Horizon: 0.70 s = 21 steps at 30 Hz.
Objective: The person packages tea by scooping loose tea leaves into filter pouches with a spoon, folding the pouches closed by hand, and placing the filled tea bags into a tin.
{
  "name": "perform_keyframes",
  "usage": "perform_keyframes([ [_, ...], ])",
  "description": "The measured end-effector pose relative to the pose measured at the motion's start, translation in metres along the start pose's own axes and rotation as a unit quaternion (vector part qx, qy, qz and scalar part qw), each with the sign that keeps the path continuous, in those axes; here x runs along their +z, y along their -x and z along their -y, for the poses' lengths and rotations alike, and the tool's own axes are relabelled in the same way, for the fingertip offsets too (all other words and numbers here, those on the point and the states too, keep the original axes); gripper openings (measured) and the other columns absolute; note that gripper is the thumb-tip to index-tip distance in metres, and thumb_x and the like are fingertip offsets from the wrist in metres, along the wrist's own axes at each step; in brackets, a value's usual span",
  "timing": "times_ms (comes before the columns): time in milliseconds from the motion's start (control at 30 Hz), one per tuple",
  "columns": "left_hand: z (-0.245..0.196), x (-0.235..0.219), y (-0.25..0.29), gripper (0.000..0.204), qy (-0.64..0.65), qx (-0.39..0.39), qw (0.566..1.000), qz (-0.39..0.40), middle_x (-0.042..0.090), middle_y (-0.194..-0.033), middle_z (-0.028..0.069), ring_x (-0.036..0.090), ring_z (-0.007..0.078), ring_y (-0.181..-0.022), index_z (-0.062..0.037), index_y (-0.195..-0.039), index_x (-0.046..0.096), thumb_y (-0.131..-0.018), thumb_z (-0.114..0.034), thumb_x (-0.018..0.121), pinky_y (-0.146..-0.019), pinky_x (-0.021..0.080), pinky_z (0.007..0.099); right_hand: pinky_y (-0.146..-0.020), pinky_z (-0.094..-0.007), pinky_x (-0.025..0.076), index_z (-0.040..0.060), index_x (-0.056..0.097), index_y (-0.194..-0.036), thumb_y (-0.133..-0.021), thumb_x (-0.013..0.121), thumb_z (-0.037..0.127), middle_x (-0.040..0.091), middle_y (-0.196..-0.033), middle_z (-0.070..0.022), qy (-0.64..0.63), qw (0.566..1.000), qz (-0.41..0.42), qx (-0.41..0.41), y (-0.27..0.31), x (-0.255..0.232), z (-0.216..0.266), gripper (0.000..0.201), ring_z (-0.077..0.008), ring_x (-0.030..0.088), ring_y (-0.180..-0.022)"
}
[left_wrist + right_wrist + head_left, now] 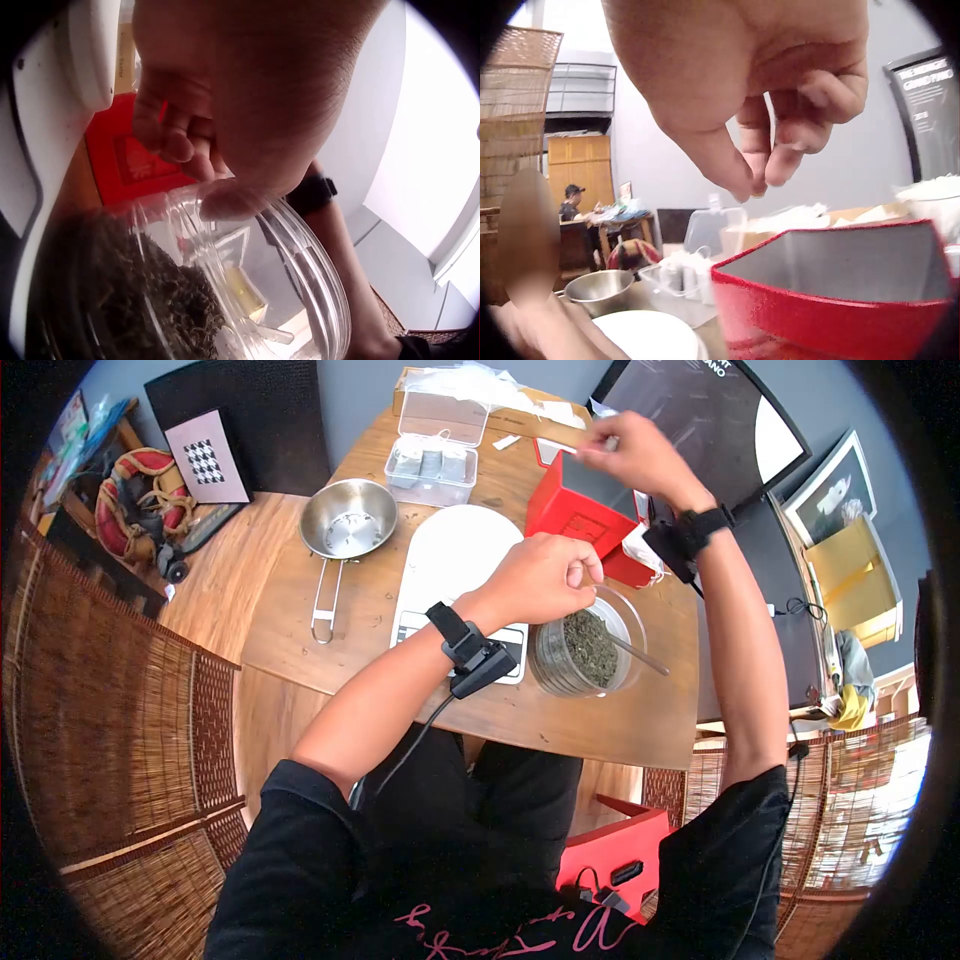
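My right hand (pixel 635 460) hovers over the mouth of the tall red box (pixel 565 515). In the right wrist view its thumb and fingertips (pixel 757 184) meet, with only a tiny yellowish speck showing at the tips. Loosely curled, my left hand (pixel 540 575) hangs between the white kitchen scale (pixel 455 550) and the clear round jar (pixel 635 625). Its thumb (pixel 229 201) overlaps the jar's rim in the left wrist view. Dark green dried leaves (pixel 588 645) partly fill the jar, and a metal spoon handle (pixel 645 658) leans out of it.
A steel pan (pixel 348 520) with scattered bits inside stands left of the scale. Behind it, an open clear plastic box (pixel 430 492) contains several small pouches. White sheets (pixel 470 382) lie at the wooden table's back. A screen (pixel 700 425) stands at back right.
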<state>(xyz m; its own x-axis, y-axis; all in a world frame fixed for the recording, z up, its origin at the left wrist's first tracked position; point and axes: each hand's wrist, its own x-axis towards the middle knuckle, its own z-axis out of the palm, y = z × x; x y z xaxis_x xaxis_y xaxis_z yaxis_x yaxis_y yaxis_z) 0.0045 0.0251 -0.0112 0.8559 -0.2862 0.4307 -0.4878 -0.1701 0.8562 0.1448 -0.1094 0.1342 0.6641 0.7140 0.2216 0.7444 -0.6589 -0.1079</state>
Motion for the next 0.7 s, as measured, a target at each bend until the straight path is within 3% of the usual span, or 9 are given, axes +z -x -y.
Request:
perform_keyframes([
  [67,-0.002,-0.001,0.001,0.017,-0.021,0.009,1.0,-0.006,0.053,-0.063,-0.0004,0.053,0.0103,-0.058,-0.0049,-0.092,0.072,-0.079,-0.014,0.075,-0.057,0.043,0.0287,-0.084,-0.038,0.053,0.0019,0.076,-0.102,-0.086,0.073,0.022,0.075,-0.098,-0.0141,0.005,0.992,0.088,-0.086,-0.024,0.015,0.027,0.026,-0.0274,0.07,-0.088],
  [100,-0.002,-0.001,0.001,0.017,-0.022,0.008,1.0,-0.009,0.053,-0.063,-0.0004,0.053,0.0103,-0.058,-0.0049,-0.092,0.072,-0.079,-0.014,0.075,-0.057,0.043,0.0287,-0.084,-0.038,0.053,0.0019,0.076,-0.102,-0.086,0.073,0.022,0.075,-0.098,-0.0141,0.005,0.992,0.089,-0.089,-0.034,0.026,0.031,0.026,-0.0274,0.07,-0.088],
  [167,-0.001,-0.002,0.001,0.02,-0.032,0.006,0.999,-0.006,0.057,-0.066,0.0019,0.058,0.0151,-0.06,-0.0056,-0.093,0.072,-0.078,-0.019,0.075,-0.059,0.045,0.0316,-0.098,-0.041,0.05,0.0054,0.074,-0.115,-0.089,0.071,0.022,0.07,-0.123,-0.017,0.086,0.981,0.14,-0.101,-0.05,0.047,0.044,0.031,-0.033,0.067,-0.109],
  [200,0.0,-0.002,0.001,0.021,-0.042,0.014,0.999,-0.01,0.06,-0.068,0.0031,0.062,0.0189,-0.063,-0.0064,-0.094,0.072,-0.078,-0.02,0.074,-0.061,0.048,0.0339,-0.098,-0.041,0.05,0.0054,0.074,-0.115,-0.089,0.071,0.022,0.07,-0.123,-0.017,0.087,0.98,0.141,-0.105,-0.057,0.051,0.052,0.031,-0.033,0.067,-0.109],
  [267,0.001,-0.001,0.001,0.021,-0.045,0.013,0.999,-0.016,0.061,-0.068,0.0033,0.063,0.0201,-0.063,-0.0069,-0.093,0.072,-0.077,-0.02,0.074,-0.061,0.049,0.0349,-0.109,-0.0423,0.044,0.0082,0.071,-0.124,-0.091,0.068,0.022,0.058,-0.143,-0.0176,0.104,0.969,0.21,-0.083,-0.066,0.059,0.066,0.036,-0.0353,0.058,-0.126],
  [367,0.002,0.0,0.002,0.02,-0.051,0.011,0.998,-0.018,0.062,-0.07,0.0041,0.064,0.023,-0.065,-0.0082,-0.093,0.073,-0.077,-0.02,0.073,-0.063,0.05,0.0374,-0.11,-0.042,0.043,0.0057,0.07,-0.125,-0.093,0.066,0.022,0.056,-0.144,-0.0172,0.112,0.963,0.179,-0.166,-0.076,0.084,0.063,0.036,-0.0353,0.054,-0.131],
  [600,0.002,0.0,0.002,0.019,-0.063,0.006,0.998,-0.01,0.063,-0.068,0.0043,0.065,0.0249,-0.067,-0.0082,-0.091,0.073,-0.077,-0.021,0.074,-0.063,0.05,0.0384,-0.11,-0.0412,0.043,-0.0013,0.068,-0.125,-0.094,0.062,0.021,0.056,-0.143,-0.0186,0.076,0.977,0.17,-0.105,-0.083,0.1,0.053,0.039,-0.037,0.054,-0.129],
  [700,0.002,0.001,0.001,0.02,-0.064,0.025,0.998,-0.013,0.065,-0.07,0.0043,0.065,0.0221,-0.065,-0.0074,-0.091,0.074,-0.08,-0.024,0.076,-0.062,0.05,0.0361,-0.103,-0.0407,0.048,-0.0009,0.069,-0.122,-0.094,0.061,0.022,0.062,-0.134,-0.0188,0.08,0.978,0.132,-0.142,-0.076,0.091,0.043,0.037,-0.0361,0.062,-0.116],
])
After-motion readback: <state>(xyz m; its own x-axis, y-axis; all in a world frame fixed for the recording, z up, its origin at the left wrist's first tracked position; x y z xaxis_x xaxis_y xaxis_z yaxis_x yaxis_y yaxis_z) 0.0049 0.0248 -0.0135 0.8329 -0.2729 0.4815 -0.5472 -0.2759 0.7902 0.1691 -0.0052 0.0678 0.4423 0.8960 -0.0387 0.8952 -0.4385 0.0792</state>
